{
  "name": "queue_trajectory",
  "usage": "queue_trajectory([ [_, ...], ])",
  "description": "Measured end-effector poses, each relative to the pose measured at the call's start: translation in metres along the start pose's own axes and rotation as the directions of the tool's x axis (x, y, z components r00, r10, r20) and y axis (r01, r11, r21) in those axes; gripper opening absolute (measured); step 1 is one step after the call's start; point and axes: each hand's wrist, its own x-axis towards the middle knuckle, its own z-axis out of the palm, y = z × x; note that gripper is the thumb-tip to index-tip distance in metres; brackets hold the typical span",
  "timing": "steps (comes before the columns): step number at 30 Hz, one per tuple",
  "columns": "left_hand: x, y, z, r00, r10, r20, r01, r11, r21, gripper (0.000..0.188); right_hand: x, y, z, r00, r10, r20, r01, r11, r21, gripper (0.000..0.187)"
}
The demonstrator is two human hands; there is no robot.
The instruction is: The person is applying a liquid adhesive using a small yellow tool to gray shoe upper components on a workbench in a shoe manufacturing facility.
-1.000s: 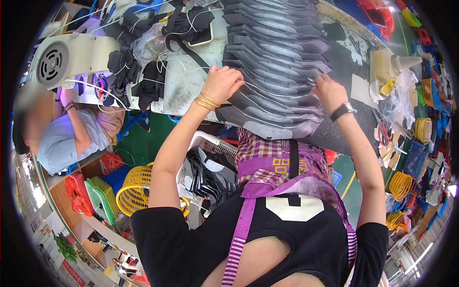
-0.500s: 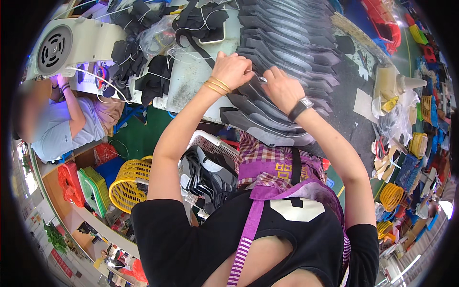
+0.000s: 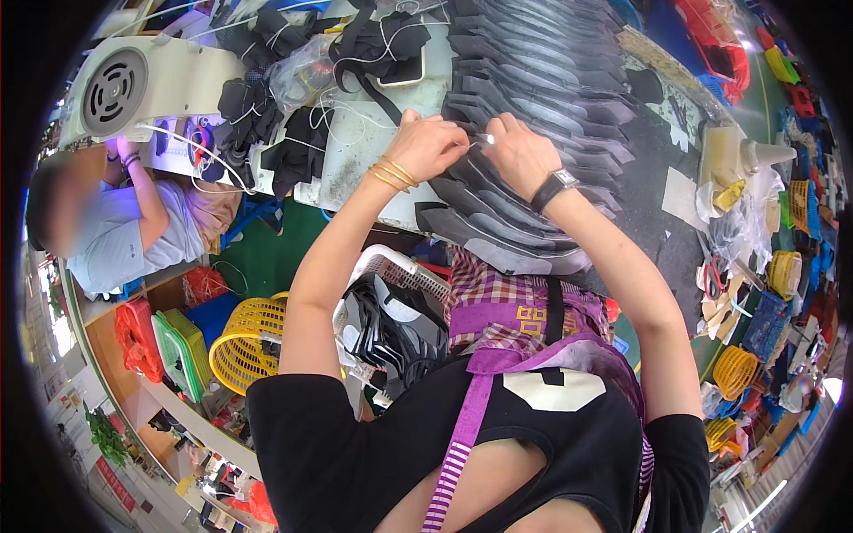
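Note:
A long row of dark grey curved pieces [image 3: 542, 115] lies overlapped like shingles on the table, running away from me. Over the left edge of this row, my left hand [image 3: 432, 147] is closed, thumb and fingertips pinched together. My right hand [image 3: 522, 158] is closed close beside it, its fingertips over the pieces. A small pale, shiny bit [image 3: 486, 139] shows at the right fingertips, between the two hands. It is too small to name, and what the left fingertips pinch is hidden.
Left stand a white machine [image 3: 151, 84], black fabric pieces [image 3: 244, 111] and a seated person [image 3: 133, 222]. Below the table edge are a white basket [image 3: 409, 266] and a yellow basket [image 3: 244, 342]. Red-handled scissors [image 3: 711, 277] and a glue-bottle-like container [image 3: 733, 160] lie right.
My left hand has come down a little toward me, still pinched. The right hand has moved slightly away from me and left. The pieces stay as they were.

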Motion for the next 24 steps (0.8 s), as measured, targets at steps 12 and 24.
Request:
queue_trajectory([
  [12, -0.001, 0.021, 0.01, 0.997, -0.003, -0.073, -0.022, 0.941, -0.338, 0.014, -0.024, 0.005, -0.021, 0.939, 0.266, 0.217, -0.343, 0.699, 0.627, 0.021],
  [24, -0.008, 0.021, 0.017, 0.999, 0.011, -0.041, -0.026, 0.93, -0.368, 0.013, -0.121, 0.087, -0.034, 0.957, 0.284, 0.059, -0.278, 0.956, -0.092, 0.019],
])
